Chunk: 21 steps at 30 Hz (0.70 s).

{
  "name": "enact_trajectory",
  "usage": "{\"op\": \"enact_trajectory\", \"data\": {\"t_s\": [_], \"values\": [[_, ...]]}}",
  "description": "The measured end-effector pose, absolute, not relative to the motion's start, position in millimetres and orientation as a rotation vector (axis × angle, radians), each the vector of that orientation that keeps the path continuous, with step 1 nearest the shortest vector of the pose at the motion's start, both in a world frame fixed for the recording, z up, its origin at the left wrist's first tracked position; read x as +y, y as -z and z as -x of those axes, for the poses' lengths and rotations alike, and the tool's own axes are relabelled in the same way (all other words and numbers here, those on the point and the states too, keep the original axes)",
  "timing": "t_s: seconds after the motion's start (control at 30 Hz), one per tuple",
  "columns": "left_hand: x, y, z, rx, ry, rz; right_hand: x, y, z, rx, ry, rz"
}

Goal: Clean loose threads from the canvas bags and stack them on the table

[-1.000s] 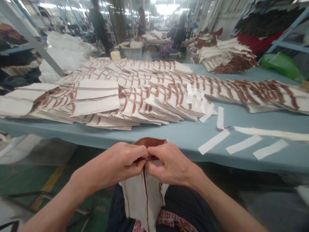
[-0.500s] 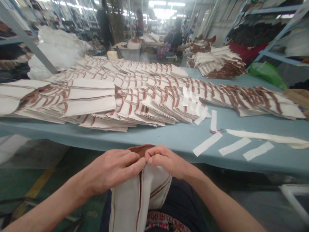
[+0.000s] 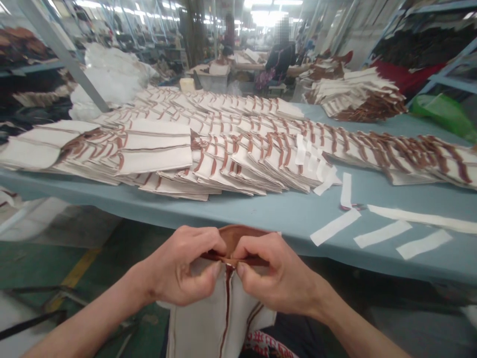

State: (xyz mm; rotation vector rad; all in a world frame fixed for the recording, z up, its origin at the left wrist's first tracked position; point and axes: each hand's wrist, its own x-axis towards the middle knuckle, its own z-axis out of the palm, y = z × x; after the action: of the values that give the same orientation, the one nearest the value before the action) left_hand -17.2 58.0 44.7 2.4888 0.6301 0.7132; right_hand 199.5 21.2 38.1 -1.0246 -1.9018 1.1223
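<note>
A sewn, tube-like piece (image 3: 199,320) of off-white fabric hangs over my lap, with a brown leather-like rim at its top and a dark brown seam running down its middle. My left hand (image 3: 188,266) pinches the brown rim between thumb and fingers, just left of that seam. On the right of the seam my right hand (image 3: 270,268) pinches the same rim. The two thumbs almost meet at the seam's top end. Behind the hands, the far part of the rim curves up in a brown arc. The fingertips partly hide the folded edge.
A blue-covered table (image 3: 238,214) lies ahead, bearing overlapping rows of similar pieces (image 3: 156,149). White strips (image 3: 335,227) and a small tool, perhaps scissors, lie on its right. A grey post (image 3: 69,59) rises at the left. Further back sits a person (image 3: 279,62).
Both hands have turned so the thumbs face me, pinching the brown rim on either side of the seam. The rim shows more widely now. The view has shifted left slightly.
</note>
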Motion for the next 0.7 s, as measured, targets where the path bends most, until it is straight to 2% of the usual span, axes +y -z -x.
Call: {"op": "enact_trajectory", "data": {"t_s": [0.27, 0.53, 0.7], "values": [[71.8, -30.3, 21.3, 0.572, -0.569, -2.357, 23.1, -25.0, -197.9, -1.878, -1.128, 1.048], [77.6, 29.2, -6.2, 0.666, -0.928, -2.041, 22.6, -28.6, -191.9, -1.822, -1.090, 0.851], [80.2, 35.5, -11.5, 0.619, -0.971, -2.007, 22.6, -30.9, -205.7, -1.930, -1.079, 0.980]]}}
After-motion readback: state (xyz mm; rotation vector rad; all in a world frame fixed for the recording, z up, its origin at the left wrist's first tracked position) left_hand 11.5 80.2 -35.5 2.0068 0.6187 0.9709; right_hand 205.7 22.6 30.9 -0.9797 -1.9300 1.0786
